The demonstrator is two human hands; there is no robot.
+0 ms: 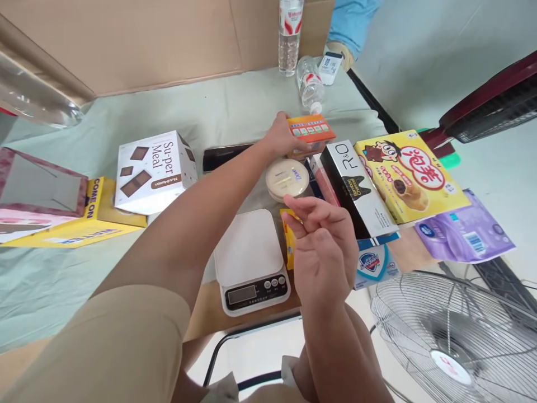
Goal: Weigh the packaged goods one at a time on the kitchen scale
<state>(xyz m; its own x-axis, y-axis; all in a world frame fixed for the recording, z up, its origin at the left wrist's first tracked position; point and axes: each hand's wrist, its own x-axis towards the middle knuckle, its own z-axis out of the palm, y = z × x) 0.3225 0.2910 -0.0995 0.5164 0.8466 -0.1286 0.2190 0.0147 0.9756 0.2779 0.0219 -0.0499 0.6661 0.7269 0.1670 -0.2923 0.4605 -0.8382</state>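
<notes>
The left hand (280,134) reaches across the tabletop (168,103) to an orange box (314,131), which sits beyond the round tub (287,178) and near the lying bottle (310,84). Its fingers are closed around the box's left end, likely because that end faces the arm and is narrow enough to span; whether the box is lifted, I cannot tell. The right hand (323,252) holds nothing; its fingers curl loosely, partly spread, in front of the yellow packet (289,240), seemingly because the grip needs no second support. The white scale (249,246) stands close to the person with display and buttons on the near side, presumably for easy reading. To the right, a black-and-white box (356,190) and a yellow box (413,176) lie side by side, perhaps grouped to save space.
</notes>
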